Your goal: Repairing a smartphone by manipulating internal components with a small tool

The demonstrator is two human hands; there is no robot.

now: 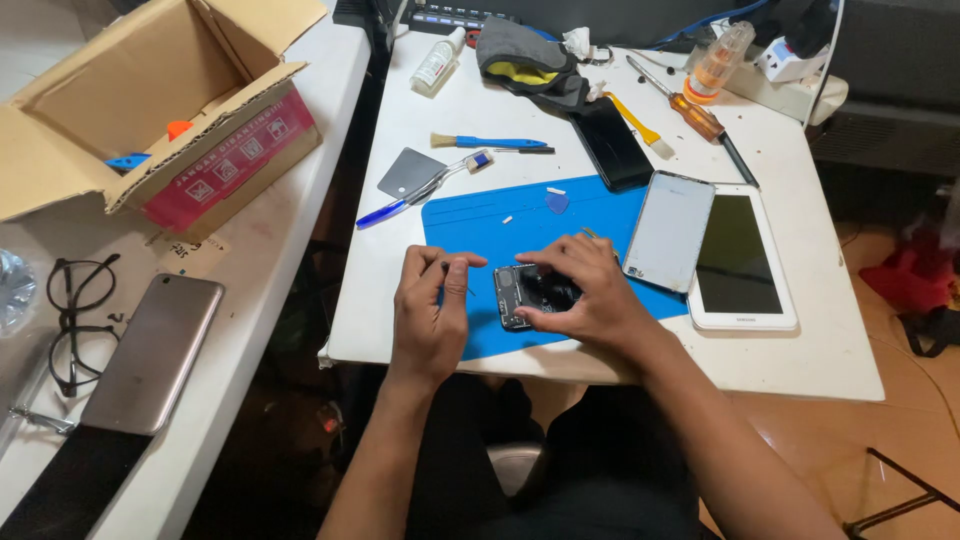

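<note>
While your right hand [590, 290] clamps the opened phone [520, 297] on the blue mat [480, 225], its long axis running toward you, your left hand [430, 305] pinches thin tweezers [458, 277] beside it; white table [800, 350], tiled floor [900, 420].

White table [800, 360] w/ blue mat [470, 225], white tablet [742, 257], brush [490, 142], screwdriver [690, 110].

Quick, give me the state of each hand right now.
Left hand: closed, pinching a thin tool.
Right hand: closed on the small dark opened phone, on the blue mat.
</note>
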